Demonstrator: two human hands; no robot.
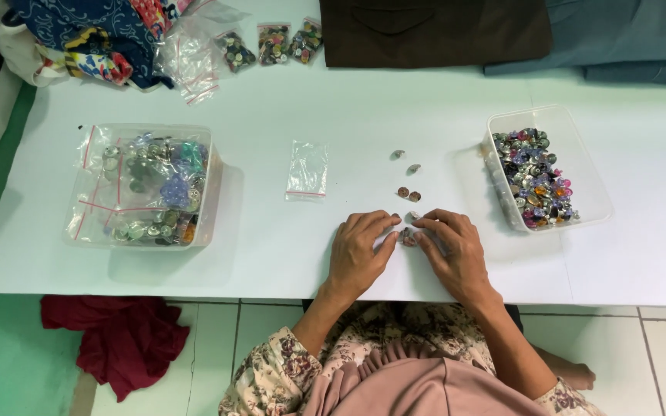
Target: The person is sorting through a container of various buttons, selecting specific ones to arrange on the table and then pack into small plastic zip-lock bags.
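Note:
My left hand (361,253) and my right hand (452,250) rest side by side on the white sheet (271,254), fingertips meeting over a small round bead-like button (408,236) that both pinch. Several more small buttons (408,194) lie loose on the sheet just beyond my fingers, in a short line running away from me. An empty clear zip bag (307,170) with a red seal lies flat to the left of them.
A clear tub (580,154) of colourful buttons stands at the right. At the left, another clear tub (208,192) holds bagged buttons. Small filled bags (274,43) and patterned cloth (94,35) lie at the far edge, with brown fabric (433,31). A red cloth (121,339) lies on the floor.

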